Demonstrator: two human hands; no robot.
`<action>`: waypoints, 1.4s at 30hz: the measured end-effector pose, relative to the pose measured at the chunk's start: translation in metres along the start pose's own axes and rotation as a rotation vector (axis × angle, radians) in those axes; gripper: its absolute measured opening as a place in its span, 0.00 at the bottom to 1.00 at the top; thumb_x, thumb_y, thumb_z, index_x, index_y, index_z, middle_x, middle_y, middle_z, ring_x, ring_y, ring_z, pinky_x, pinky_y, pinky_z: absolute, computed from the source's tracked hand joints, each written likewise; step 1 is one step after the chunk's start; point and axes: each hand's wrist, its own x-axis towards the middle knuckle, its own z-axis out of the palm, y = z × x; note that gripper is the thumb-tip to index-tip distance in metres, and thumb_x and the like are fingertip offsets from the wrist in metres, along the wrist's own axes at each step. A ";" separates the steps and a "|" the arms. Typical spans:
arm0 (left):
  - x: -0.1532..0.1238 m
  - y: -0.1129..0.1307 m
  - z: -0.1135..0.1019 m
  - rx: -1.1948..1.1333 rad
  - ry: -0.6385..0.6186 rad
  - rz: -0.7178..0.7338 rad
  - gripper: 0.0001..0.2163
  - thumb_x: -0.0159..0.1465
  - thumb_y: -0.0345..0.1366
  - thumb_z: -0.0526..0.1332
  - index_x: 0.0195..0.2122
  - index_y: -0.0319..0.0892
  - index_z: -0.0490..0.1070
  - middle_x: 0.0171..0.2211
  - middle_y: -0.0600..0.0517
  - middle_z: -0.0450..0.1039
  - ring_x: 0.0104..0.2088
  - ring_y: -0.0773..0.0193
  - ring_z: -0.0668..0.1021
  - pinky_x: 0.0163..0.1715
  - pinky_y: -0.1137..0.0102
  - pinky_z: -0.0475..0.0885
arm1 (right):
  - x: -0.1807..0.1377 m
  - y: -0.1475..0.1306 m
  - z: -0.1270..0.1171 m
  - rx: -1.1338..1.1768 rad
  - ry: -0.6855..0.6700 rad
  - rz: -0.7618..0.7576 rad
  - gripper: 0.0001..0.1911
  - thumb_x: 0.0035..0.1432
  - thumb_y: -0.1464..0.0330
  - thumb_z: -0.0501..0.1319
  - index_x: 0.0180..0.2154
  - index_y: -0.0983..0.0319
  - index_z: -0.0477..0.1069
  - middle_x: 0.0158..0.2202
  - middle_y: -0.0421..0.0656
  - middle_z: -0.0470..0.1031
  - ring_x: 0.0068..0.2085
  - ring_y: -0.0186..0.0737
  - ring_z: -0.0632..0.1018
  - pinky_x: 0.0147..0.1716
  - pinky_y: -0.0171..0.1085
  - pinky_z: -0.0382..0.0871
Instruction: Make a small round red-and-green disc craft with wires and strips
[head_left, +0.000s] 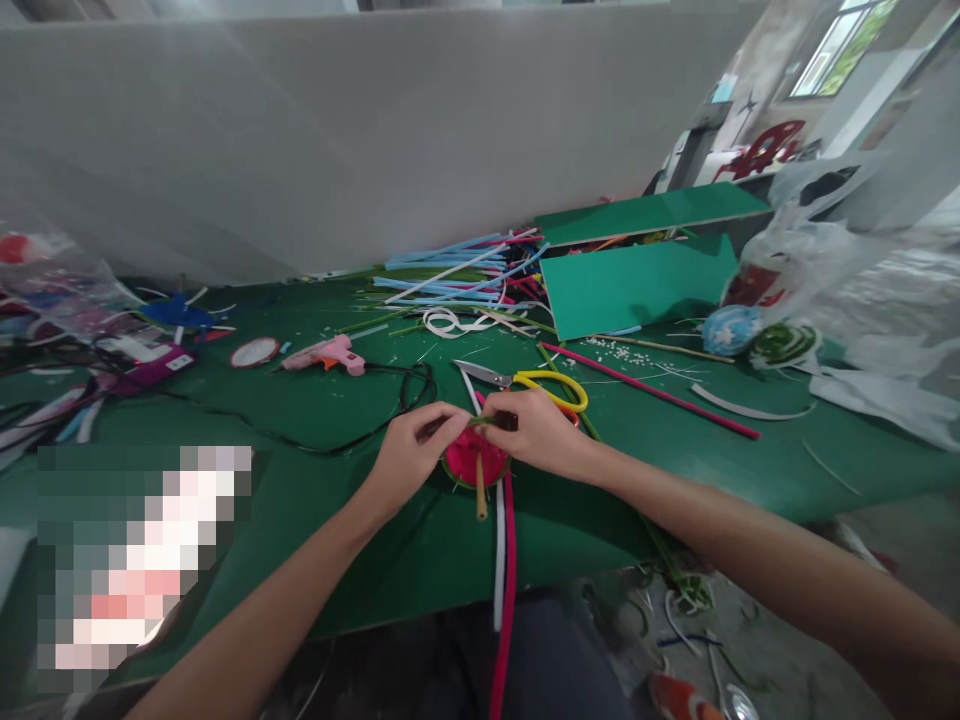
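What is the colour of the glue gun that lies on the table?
The glue gun is mostly pink; it shows best in the head view.

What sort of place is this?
Probably a craft workshop: a pink glue gun and yellow-handled scissors lie on a green worktable, with a pile of coloured strips at the back.

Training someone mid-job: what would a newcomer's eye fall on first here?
First, the round red piece near the middle, a tan stick showing against it, at the left hand and right hand. Beyond the right hand lie yellow-handled scissors; farther left, a pink glue gun rests on the green tabletop.
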 end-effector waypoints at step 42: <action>-0.004 -0.006 0.003 0.053 0.050 -0.035 0.08 0.58 0.38 0.59 0.32 0.40 0.74 0.29 0.51 0.76 0.29 0.65 0.76 0.27 0.74 0.69 | -0.001 0.001 -0.007 -0.184 0.053 -0.143 0.06 0.54 0.70 0.59 0.35 0.64 0.72 0.29 0.43 0.73 0.30 0.35 0.71 0.30 0.33 0.63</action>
